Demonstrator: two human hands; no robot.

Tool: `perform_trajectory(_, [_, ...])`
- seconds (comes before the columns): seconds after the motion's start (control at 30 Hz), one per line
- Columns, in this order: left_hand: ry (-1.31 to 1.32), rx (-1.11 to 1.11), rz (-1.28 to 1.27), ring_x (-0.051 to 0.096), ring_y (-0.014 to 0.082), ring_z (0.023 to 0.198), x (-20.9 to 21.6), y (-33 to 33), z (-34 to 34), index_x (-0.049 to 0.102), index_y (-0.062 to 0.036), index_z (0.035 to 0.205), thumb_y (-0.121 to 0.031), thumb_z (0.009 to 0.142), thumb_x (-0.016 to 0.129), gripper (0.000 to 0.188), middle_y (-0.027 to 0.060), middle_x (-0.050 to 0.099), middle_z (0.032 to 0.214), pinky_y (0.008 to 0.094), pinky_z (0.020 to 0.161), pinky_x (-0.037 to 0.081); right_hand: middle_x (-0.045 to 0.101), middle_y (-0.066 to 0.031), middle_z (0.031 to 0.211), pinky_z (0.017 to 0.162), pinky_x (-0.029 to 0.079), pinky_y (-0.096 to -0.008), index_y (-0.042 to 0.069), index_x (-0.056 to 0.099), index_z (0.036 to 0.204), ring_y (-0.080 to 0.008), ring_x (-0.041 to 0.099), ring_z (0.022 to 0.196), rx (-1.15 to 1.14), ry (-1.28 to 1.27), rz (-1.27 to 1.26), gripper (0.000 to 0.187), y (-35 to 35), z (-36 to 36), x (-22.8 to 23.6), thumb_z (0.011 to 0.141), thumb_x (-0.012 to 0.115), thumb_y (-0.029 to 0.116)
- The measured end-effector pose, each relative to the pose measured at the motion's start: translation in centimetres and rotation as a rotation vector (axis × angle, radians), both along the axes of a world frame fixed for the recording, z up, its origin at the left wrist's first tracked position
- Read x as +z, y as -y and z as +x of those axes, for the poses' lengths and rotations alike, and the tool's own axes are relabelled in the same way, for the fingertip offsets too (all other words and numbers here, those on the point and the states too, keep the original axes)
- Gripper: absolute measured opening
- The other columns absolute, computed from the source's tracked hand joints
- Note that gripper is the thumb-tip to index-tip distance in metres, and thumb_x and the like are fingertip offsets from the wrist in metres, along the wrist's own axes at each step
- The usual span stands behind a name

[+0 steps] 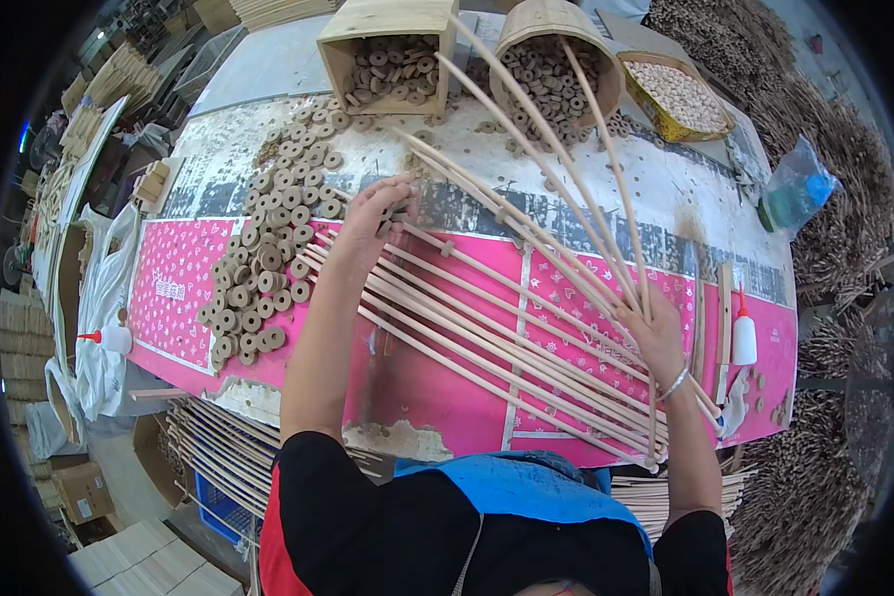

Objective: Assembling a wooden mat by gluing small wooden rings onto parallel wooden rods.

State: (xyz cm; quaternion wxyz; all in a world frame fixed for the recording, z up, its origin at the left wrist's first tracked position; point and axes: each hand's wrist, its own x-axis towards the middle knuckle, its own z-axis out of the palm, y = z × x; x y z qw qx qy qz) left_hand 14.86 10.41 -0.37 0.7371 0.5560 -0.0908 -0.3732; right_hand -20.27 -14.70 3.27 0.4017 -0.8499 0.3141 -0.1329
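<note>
Right hand [656, 333] clutches a fan of long, slim, pale wooden sticks [606, 131]!
Head view: they splay over the worn white worktop [219, 149]; the left hand [377, 204] curls over small, round, grey-brown holed discs [399, 206], its hold unclear. More pale sticks [467, 328] slant across the pink printed sheet [174, 273], beside a loose disc heap [268, 258].

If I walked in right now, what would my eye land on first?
Probably the bright pink covering on the table's near side, with long pale rods lying across it. The right hand grips more rods, fanned upward, while the left hand is beside a big heap of brown rings. Behind, a wooden box and round tub hold more rings.
</note>
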Motion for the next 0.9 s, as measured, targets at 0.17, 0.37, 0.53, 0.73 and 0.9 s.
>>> perform_trajectory(0.17, [-0.103, 0.134, -0.1, 0.064, 0.0097, 0.075, -1.2, 0.6, 0.7, 0.064, -0.0027, 0.118, -0.02, 0.098, 0.066, 0.027, 0.0081, 0.073, 0.104, 0.0181, 0.05, 0.043, 0.064, -0.0132, 0.079, 0.065, 0.048, -0.0359, 0.0, 0.061, 0.099, -0.0213, 0.062, 0.071, 0.009, 0.044, -0.026, 0.02, -1.4, 0.3, -0.1, 0.088, 0.072, 0.012])
perform_trajectory(0.37, [-0.132, 0.159, -0.148, 0.065, 0.0113, 0.074, -2.6, 0.7, 1.7, 0.064, -0.0043, 0.113, -0.032, 0.101, 0.066, 0.031, 0.0093, 0.073, 0.104, 0.0191, 0.051, 0.045, 0.064, -0.016, 0.079, 0.063, 0.048, -0.0403, 0.002, 0.059, 0.101, -0.0297, 0.062, 0.068, -0.047, 0.025, -0.145, 0.019, -2.5, 0.1, -0.3, 0.089, 0.07, 0.013])
perform_trajectory(0.53, [-0.175, 0.213, -0.135, 0.065, 0.0128, 0.073, -3.1, 1.2, 2.1, 0.063, -0.007, 0.107, -0.038, 0.1, 0.065, 0.031, 0.009, 0.073, 0.1, 0.0211, 0.051, 0.046, 0.062, -0.0082, 0.08, 0.066, 0.048, -0.0326, 0.0, 0.063, 0.102, -0.0139, 0.057, 0.072, -0.058, -0.04, -0.142, 0.016, -2.6, -0.4, -0.1, 0.09, 0.07, 0.009])
perform_trajectory(0.73, [-0.158, 0.255, -0.113, 0.065, 0.0122, 0.074, -3.1, 0.3, 3.5, 0.065, -0.0064, 0.108, -0.039, 0.1, 0.065, 0.033, 0.006, 0.072, 0.097, 0.0217, 0.053, 0.045, 0.063, -0.0045, 0.081, 0.065, 0.049, -0.0267, -0.001, 0.063, 0.102, -0.0096, 0.058, 0.074, -0.037, 0.047, 0.131, 0.016, -2.7, -3.5, 1.3, 0.091, 0.07, 0.007])
perform_trajectory(0.9, [-0.171, 0.297, -0.08, 0.066, 0.0116, 0.074, -3.4, -0.1, 3.9, 0.067, -0.0067, 0.109, -0.04, 0.1, 0.066, 0.035, 0.0041, 0.072, 0.096, 0.0214, 0.053, 0.045, 0.063, -0.0057, 0.08, 0.064, 0.048, -0.0264, -0.002, 0.063, 0.101, -0.0094, 0.057, 0.073, -0.093, 0.036, 0.134, 0.015, -3.0, -4.9, 1.8, 0.089, 0.071, 0.005])
